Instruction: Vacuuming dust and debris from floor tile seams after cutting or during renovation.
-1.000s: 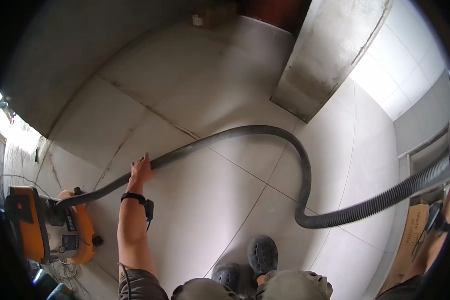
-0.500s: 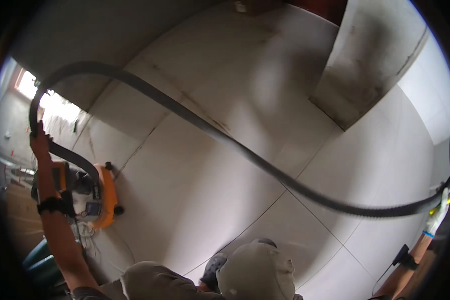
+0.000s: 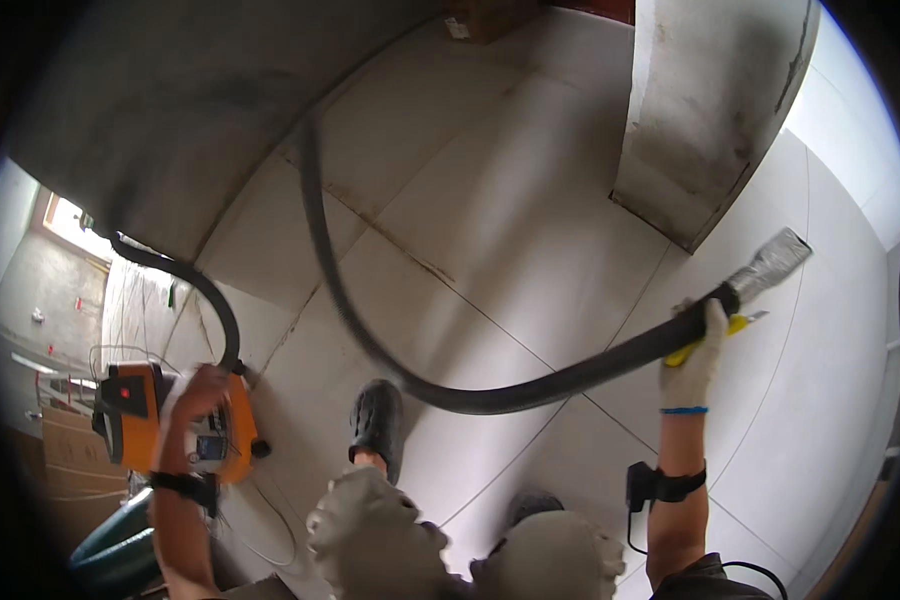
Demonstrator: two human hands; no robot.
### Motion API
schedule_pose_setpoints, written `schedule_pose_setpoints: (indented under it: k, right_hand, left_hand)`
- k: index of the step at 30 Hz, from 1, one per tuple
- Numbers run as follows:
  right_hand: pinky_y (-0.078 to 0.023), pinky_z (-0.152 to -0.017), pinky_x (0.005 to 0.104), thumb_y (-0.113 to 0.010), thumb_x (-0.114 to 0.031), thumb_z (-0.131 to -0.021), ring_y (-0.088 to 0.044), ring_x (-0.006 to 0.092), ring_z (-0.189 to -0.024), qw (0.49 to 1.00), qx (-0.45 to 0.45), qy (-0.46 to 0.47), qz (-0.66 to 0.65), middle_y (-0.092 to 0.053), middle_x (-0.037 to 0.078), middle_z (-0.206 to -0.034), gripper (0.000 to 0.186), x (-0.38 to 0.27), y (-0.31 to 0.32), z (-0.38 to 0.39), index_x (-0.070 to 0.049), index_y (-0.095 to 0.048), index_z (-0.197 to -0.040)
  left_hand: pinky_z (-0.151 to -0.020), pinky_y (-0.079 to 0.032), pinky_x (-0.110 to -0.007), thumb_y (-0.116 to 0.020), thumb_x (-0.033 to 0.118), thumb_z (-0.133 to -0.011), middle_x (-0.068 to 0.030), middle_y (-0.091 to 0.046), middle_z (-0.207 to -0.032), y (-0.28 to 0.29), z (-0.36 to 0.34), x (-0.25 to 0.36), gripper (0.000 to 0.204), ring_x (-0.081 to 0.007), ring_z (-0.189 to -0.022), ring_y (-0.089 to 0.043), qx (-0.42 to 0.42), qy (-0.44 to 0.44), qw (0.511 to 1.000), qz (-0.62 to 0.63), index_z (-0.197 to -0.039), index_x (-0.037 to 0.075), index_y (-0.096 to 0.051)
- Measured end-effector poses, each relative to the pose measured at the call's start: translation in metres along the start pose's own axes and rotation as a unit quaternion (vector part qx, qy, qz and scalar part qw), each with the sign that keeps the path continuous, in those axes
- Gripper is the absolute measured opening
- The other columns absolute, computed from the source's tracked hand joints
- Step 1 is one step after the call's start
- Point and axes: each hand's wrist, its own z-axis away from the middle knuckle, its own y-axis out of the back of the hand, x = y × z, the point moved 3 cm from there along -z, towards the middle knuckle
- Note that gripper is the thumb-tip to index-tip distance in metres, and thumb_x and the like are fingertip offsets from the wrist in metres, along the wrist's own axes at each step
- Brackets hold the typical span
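On a pale tiled floor (image 3: 530, 200) beside a grey concrete pillar (image 3: 710, 110), my right hand (image 3: 698, 350), in a light work glove, is wrapped tight around the end of a thick black hose (image 3: 490, 398), just behind its flat silver nozzle (image 3: 775, 262), with a yellow tool (image 3: 715, 338) pinned against it. My left hand (image 3: 202, 392) rests with curled fingers on top of an orange vacuum (image 3: 135, 420) at my left, where the hose joins after looping across the tiles. My dark shoe (image 3: 378, 420) stands beneath the hose's low curve.
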Motion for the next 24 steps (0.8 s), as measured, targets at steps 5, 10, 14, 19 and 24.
schedule_pose_setpoints:
  k: [5,10,14,19,24]
  right_hand:
    - [-0.057,-0.075,0.0377,-0.079,-0.023,-0.093,-0.069,0.0227,-0.083,0.996,0.066,-0.056,-0.016,-0.068,0.007,-0.089,0.028,0.046,-0.018,0.018,-0.008,-0.061,-0.11]
    - [-0.058,-0.075,0.036,-0.078,-0.024,-0.095,-0.068,0.0211,-0.082,0.992,0.086,-0.092,0.015,-0.067,0.007,-0.091,0.031,0.066,-0.015,0.026,-0.009,-0.059,-0.114]
    - [-0.058,-0.074,0.034,-0.078,-0.026,-0.095,-0.068,0.0195,-0.083,0.99,0.065,-0.113,0.048,-0.067,0.005,-0.092,0.033,0.064,-0.012,0.026,-0.011,-0.059,-0.117]
    - [-0.056,-0.076,0.032,-0.082,-0.034,-0.093,-0.066,0.018,-0.083,0.993,0.056,-0.045,0.096,-0.066,0.005,-0.09,0.036,0.059,-0.014,0.016,-0.011,-0.062,-0.113]
    - [-0.055,-0.077,0.0325,-0.08,-0.03,-0.095,-0.065,0.0175,-0.084,0.987,0.042,0.027,0.154,-0.066,0.006,-0.091,0.038,0.037,-0.003,0.012,-0.007,-0.059,-0.117]
  left_hand:
    - [-0.114,-0.045,-0.049,-0.076,0.049,-0.09,-0.0234,-0.063,-0.141,0.089,-0.178,0.273,0.078,-0.0397,-0.133,-0.058,-0.047,0.034,0.96,0.272,-0.146,-0.001,-0.056]
    - [-0.107,-0.049,-0.048,-0.078,0.031,-0.09,-0.022,-0.063,-0.133,0.06,-0.257,0.301,0.059,-0.0382,-0.126,-0.061,0.023,-0.016,0.975,0.22,-0.137,-0.002,-0.061]
    - [-0.108,-0.047,-0.049,-0.077,0.028,-0.089,-0.0213,-0.058,-0.136,0.047,-0.298,0.268,0.053,-0.0389,-0.129,-0.056,0.135,0.02,0.984,0.111,-0.132,0.001,-0.063]
    - [-0.106,-0.048,-0.051,-0.08,0.023,-0.087,-0.021,-0.058,-0.128,0.014,-0.333,0.177,0.064,-0.0412,-0.122,-0.058,0.265,0.132,0.95,0.096,-0.141,-0.001,-0.055]
    - [-0.109,-0.046,-0.052,-0.084,0.029,-0.084,-0.0223,-0.054,-0.137,0.012,-0.386,0.147,0.077,-0.0424,-0.129,-0.052,0.294,0.058,0.947,0.118,-0.146,0.0,-0.05]
